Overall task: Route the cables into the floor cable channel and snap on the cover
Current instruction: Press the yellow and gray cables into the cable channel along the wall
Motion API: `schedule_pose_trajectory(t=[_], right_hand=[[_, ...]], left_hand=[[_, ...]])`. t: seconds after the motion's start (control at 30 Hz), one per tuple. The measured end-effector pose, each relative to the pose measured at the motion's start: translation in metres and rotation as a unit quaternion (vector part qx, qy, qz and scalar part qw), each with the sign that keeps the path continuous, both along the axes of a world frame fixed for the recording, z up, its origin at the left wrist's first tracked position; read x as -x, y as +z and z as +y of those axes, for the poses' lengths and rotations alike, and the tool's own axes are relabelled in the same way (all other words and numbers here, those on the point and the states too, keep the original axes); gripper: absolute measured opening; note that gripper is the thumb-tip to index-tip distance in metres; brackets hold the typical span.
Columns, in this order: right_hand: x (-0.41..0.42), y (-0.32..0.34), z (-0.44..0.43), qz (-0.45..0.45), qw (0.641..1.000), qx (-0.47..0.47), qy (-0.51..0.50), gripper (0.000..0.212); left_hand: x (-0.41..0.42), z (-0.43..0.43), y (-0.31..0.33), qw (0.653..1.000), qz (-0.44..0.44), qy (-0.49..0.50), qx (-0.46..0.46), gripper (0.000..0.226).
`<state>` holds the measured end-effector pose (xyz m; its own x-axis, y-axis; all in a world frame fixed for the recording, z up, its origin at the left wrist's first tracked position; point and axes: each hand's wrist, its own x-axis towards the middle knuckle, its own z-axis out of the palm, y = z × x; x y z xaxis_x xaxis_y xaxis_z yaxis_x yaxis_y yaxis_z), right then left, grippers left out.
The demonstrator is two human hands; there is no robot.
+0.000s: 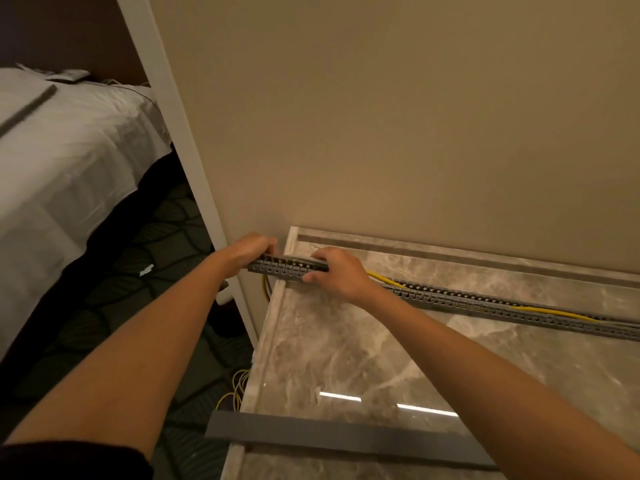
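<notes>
Cable channel [485, 304] runs along the marble floor [346, 358] a little out from the wall [381, 133], and we hold its left end with both hands. Our left hand [251, 249] is wrapped round the very tip, fingers curled over the top. Our right hand [337, 271] grips it just beside, fingers folded over the far side and thumb on the near side. A short stretch of channel shows between the two hands. That end sticks out past the marble's left edge.

The channel is gray and open on top, its side walls cut into a row of narrow slots. A yellow cable [384, 279] rises out of it just right of our right hand and shows again farther along. More cable drops from the left end below our left hand. The cover [346, 441], a flat gray strip, lies near us across the marble's edge, well apart from the channel.

The channel's right end is cut off by the frame, and our right wrist hides part of it. The cover's right end passes under our right forearm. We cannot tell how many cables lie inside. A loose tangle of cables [235, 386] on the carpet [156, 271] is too dim to sort out.
</notes>
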<state>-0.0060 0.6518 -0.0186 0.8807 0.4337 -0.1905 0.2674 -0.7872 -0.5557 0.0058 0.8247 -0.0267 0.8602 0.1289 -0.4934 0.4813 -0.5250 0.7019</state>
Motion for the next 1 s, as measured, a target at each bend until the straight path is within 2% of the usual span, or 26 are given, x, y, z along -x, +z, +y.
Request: schedule_pose_trajectory(t=[0.23,0.33,0.47,0.67,0.83,1.0], right_hand=[[-0.002,0.002,-0.004,0.012,0.999,-0.046,0.013,0.024],[0.0,0.002,-0.003,0.006,0.999,-0.048,0.012,0.025],[0.0,0.002,-0.002,-0.011,0.999,-0.04,0.013,0.026],[0.009,-0.001,0.0,-0.055,0.997,-0.052,-0.011,0.027],[0.013,-0.002,0.002,-0.079,0.995,-0.062,-0.025,0.028],[0.017,-0.006,0.004,-0.08,0.992,-0.084,-0.049,0.022]], left_hand=[[0.0,0.008,-0.006,0.999,0.015,-0.025,0.022,0.061],[-0.001,0.008,-0.008,0.999,0.001,-0.022,0.037,0.05],[-0.005,0.013,-0.014,0.987,-0.139,-0.021,-0.079,0.051],[0.009,0.009,-0.014,0.91,-0.319,-0.011,-0.263,0.05],[0.018,0.008,-0.012,0.877,-0.348,-0.039,-0.328,0.042],[0.021,0.0,-0.009,0.881,-0.343,-0.006,-0.326,0.038]])
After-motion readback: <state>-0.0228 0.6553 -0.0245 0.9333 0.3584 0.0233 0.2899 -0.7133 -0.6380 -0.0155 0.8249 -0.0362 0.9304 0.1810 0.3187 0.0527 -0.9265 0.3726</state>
